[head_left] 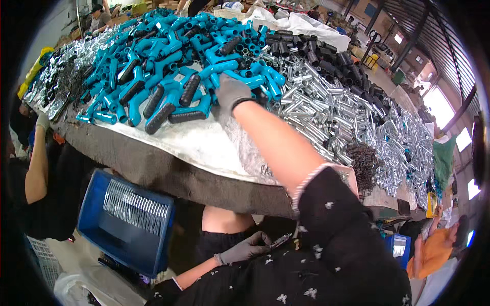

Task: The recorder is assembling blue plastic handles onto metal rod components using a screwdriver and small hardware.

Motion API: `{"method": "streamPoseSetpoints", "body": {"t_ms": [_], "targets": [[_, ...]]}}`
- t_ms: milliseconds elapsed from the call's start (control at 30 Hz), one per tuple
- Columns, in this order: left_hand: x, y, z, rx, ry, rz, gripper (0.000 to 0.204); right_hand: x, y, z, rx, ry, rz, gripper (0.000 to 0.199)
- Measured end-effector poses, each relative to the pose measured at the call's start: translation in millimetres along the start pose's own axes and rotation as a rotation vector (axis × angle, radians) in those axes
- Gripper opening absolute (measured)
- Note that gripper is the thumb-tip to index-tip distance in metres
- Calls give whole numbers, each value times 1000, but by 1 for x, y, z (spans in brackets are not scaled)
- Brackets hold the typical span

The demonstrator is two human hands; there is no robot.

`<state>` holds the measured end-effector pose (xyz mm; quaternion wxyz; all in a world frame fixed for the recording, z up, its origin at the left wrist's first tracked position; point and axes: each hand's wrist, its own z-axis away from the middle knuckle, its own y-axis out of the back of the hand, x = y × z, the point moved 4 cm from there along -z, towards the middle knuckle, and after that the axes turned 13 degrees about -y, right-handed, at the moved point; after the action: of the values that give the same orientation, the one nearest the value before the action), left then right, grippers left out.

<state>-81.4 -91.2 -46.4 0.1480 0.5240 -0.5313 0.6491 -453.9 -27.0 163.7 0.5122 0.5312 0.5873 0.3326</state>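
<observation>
My right hand (232, 93), in a grey glove, reaches over the bench into a heap of teal angled plastic handles (166, 66), some with black ribbed grips. Its fingertips touch the handles at the front of the heap, but how they are bent is hidden. Low in front of my body, my left hand (246, 249), also gloved in grey, is closed round a small dark and silver rod-shaped piece (281, 240). To the right of my right arm lies a pile of shiny metal tubes (319, 109).
Black plastic sleeves (311, 48) lie behind the tubes, with dark springs (363, 166) at the right front. A blue bin (120, 237) below the bench edge (153, 163) holds a row of metal pieces. At the left, a co-worker's gloved hand (42, 121) touches the bench.
</observation>
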Motion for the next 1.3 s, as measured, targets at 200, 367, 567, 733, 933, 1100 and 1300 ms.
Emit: {"method": "streamPoseSetpoints", "body": {"t_ms": [200, 367, 567, 733, 933, 1100, 1300], "targets": [[-6, 10, 1, -16, -12, -28, 20, -2, 34, 9, -58, -88, -77, 33], [15, 0, 8, 87, 56, -42, 17, 42, 167, 130, -93, 396, -240, 27], [56, -18, 14, 157, 43, -373, 16, 162, 204, 342, -428, -36, -619, 23], [92, -67, 13, 236, 331, -106, 13, 257, 136, 460, -348, -713, -1013, 17], [82, -101, 13, 182, 390, -141, 13, 259, 114, 495, -370, -678, -1275, 16], [66, -120, 10, 160, 408, -124, 15, 247, 114, 504, -509, -618, -1173, 18], [66, -120, 5, 156, 552, -267, 27, 230, 102, 510, -561, -343, -1247, 21]]}}
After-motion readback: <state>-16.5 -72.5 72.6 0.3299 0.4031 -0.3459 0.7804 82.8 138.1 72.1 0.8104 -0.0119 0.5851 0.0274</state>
